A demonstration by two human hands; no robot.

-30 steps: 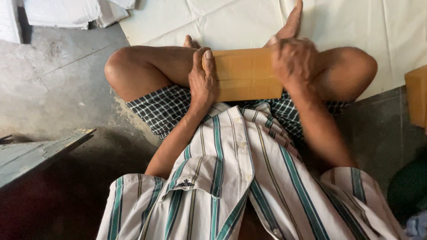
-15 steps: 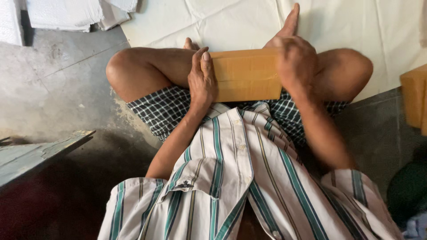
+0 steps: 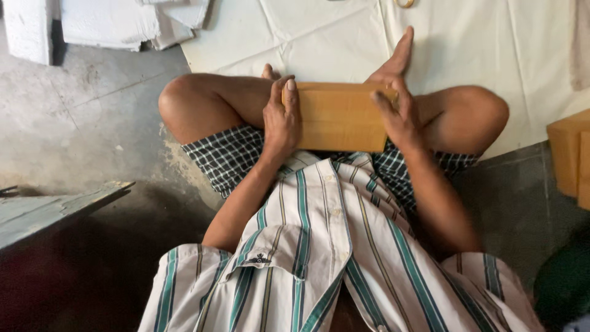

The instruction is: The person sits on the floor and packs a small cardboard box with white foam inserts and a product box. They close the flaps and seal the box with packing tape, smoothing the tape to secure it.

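Since the pic 1 sec ago, your right hand (image 3: 399, 117) has shifted: it lay flat over the top right corner of the brown cardboard box (image 3: 338, 117), and now the fingers are spread a bit and curl round the right end. Your left hand (image 3: 281, 120) has hardly moved.

Big stuff first. You sit cross-legged on the grey concrete floor (image 3: 80, 141), w/ a big white sheet (image 3: 491, 49) spread in front of you and under your feet. Your striped shirt (image 3: 332, 258) fills the bottom of the view, and checked shorts (image 3: 224, 157) show above it. At the left edge a grey board (image 3: 55, 206) sticks in. At the right edge stands a stack of more brown cardboard (image 3: 568, 157), well apart from your hands.

The flat box rests on your lap, between your knees, long side across. That spot prob. works like a small table, so the box stays put while both hands work on it.

Left hand lies on the left end, fingers closed together and pointing up, thumb at the top edge, pressing it down. Right hand grips the right end, fingers bent over the front, thumb behind where you can't see it. One hand on each end likely keeps the box from sliding.
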